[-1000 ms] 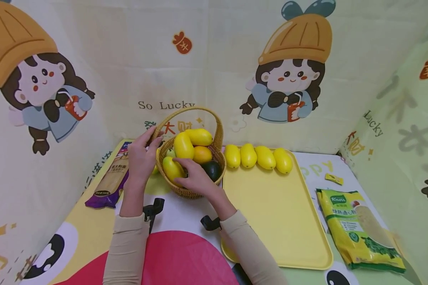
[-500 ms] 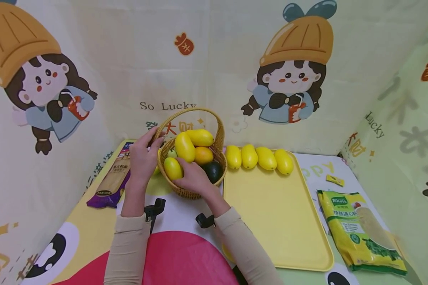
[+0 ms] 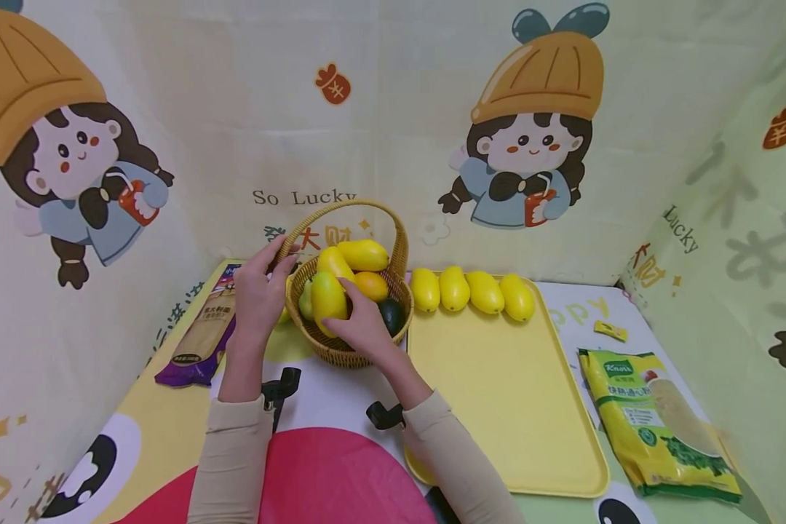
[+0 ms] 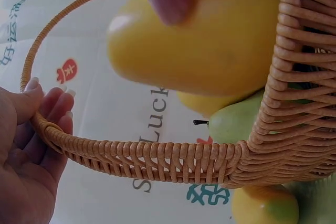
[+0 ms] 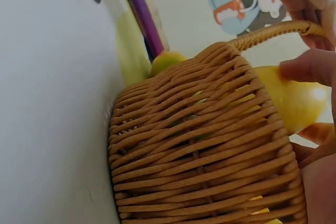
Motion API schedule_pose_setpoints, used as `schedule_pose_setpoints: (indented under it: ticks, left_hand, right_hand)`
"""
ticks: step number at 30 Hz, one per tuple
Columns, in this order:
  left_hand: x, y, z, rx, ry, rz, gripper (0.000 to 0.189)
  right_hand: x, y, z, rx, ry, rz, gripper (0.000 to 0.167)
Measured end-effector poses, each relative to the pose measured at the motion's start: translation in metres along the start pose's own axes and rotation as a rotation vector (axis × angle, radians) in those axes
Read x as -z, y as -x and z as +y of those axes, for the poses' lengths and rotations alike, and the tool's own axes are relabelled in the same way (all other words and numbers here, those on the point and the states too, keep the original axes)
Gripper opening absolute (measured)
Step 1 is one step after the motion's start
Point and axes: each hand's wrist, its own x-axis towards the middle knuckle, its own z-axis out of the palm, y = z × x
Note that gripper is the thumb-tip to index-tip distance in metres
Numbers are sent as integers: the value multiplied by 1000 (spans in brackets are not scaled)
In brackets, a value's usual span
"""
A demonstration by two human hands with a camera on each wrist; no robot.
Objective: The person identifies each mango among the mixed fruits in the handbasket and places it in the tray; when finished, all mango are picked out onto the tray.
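Observation:
My left hand (image 3: 257, 291) holds one side of the handle of a wicker basket (image 3: 340, 355); in the left wrist view its fingers and thumb curl round the handle (image 4: 50, 132). Between the thumb and fingers of my right hand (image 3: 367, 329) is a yellow mango (image 3: 327, 295) with a greenish end, tilted up at the basket's front rim. Behind it in the basket lie two more yellow mangoes (image 3: 363, 255), an orange-coloured fruit (image 3: 371, 286) and a dark avocado (image 3: 391, 316). A green pear (image 4: 236, 119) shows beside the held mango in the left wrist view.
A yellow tray (image 3: 504, 407) right of the basket bears several yellow mangoes (image 3: 485, 291) along its far edge. A Knorr bag (image 3: 655, 426) and a small yellow packet (image 3: 610, 330) lie further right. Left is a purple noodle pack (image 3: 199, 335); another yellow-green fruit (image 4: 265, 205) sits outside the basket.
My right hand has lifted the yellow mango from low in the basket's front and tilted it upright, covering part of the fruit behind. My left hand has stayed on the handle.

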Motion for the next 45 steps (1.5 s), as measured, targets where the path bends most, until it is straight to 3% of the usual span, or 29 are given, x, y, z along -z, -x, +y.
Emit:
schedule_pose_setpoints:
  ticks: [6, 18, 28, 40, 45]
  left_hand:
    - [0, -1, 1, 2, -6, 5, 41]
    - [4, 0, 4, 17, -2, 14, 40]
    - [3, 1, 2, 3, -8, 18, 40]
    - [2, 2, -1, 4, -14, 12, 40]
    - [0, 1, 0, 0, -13, 11, 41]
  right_hand:
    - [9, 7, 1, 11, -49, 73, 81]
    - [38, 22, 10, 72, -118, 115, 73]
    - [64, 34, 25, 48, -76, 190, 74]
    - [98, 50, 42, -26, -198, 233, 73]
    - [111, 57, 54, -47, -151, 243, 73]
